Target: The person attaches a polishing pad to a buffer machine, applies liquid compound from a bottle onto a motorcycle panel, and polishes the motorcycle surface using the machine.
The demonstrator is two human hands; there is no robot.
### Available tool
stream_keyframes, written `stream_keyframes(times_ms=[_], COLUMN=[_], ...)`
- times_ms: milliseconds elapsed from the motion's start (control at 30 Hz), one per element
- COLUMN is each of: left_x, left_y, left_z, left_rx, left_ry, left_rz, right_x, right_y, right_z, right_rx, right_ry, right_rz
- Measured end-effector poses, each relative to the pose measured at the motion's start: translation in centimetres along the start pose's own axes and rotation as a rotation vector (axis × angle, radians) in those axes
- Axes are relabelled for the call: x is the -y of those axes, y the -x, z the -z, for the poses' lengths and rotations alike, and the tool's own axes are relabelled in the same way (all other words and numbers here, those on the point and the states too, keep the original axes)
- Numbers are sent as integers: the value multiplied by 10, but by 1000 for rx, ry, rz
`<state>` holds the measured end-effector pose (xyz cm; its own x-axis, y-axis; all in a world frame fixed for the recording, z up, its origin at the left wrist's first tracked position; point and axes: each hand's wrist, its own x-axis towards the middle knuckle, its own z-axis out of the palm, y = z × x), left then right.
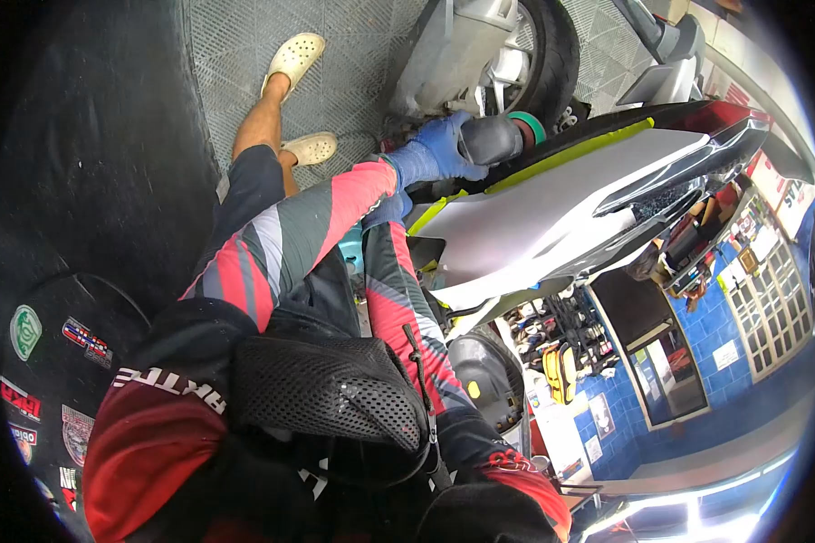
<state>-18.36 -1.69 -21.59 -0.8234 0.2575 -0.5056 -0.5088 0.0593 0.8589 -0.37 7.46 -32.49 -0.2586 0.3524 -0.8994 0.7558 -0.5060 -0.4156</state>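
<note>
My left hand (439,149), in a blue glove, is closed round a black rounded handheld tool (487,140). A green-rimmed round head (530,128) sits at the tool's far end, close to the motorcycle's dark bodywork. My right hand (389,210), also in a blue glove, is just below the left forearm, near the end of a white motorcycle panel (552,204). Its fingers are mostly hidden. Yellow-green strips (570,156) run along the panel's edge. Something turquoise (351,249) shows between my forearms.
A motorcycle wheel (557,59) stands on the grey patterned floor (235,54). Two cream clogs (294,61) on a person's feet are at the upper left. A black mesh bag (335,394) hangs before my chest. Shelves, a doorway (652,348) and blue tiles lie to the right.
</note>
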Motion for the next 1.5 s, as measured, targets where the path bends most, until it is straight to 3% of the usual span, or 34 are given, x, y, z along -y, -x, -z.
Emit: stream_keyframes(times_ms=[233,567,1500], left_x=[16,3,18], left_y=[-4,0,-3], left_z=[-6,1,-2], left_rx=[-83,-9,-77], left_ry=[68,50,36], left_rz=[25,74,60], right_x=[-1,-4,-25], right_y=[-18,-33,-63], right_z=[13,25,59], right_rx=[70,125,246], right_ry=[7,21,16], right_rz=[-26,-71,-116])
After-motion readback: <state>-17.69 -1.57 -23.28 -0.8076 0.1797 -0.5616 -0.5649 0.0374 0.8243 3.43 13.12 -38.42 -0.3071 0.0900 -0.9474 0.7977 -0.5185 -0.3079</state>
